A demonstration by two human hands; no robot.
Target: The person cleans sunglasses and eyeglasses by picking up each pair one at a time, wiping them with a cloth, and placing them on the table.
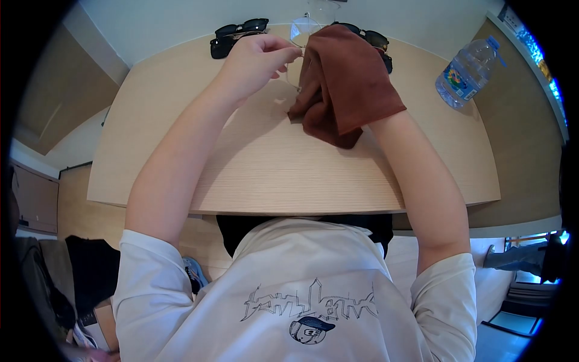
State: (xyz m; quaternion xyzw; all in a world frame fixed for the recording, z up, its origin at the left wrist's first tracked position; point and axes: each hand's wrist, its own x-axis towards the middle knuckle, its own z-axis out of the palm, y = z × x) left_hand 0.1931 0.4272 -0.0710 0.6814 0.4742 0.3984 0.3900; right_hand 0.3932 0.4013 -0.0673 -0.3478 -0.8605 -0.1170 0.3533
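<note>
Near the far side of the table, my left hand [256,63] is closed in a pinch on thin-rimmed eyeglasses [294,73]. The glasses are held up with their clear lenses partly hidden by a brown cloth [362,78]. That cloth drapes over my right hand, leaving only the wrist [386,123] and forearm bare. My right hand holds the cloth up against the right side of the glasses; its fingers are covered. Folds of the cloth hang down toward the tabletop.
Dark sunglasses [241,27] lie behind my left hand, and more sunglasses [371,37] show behind the cloth. A clear plastic bottle [464,72] with a blue cap stands at the right of the wooden table [289,181]. Another person's leg [512,256] shows at lower right.
</note>
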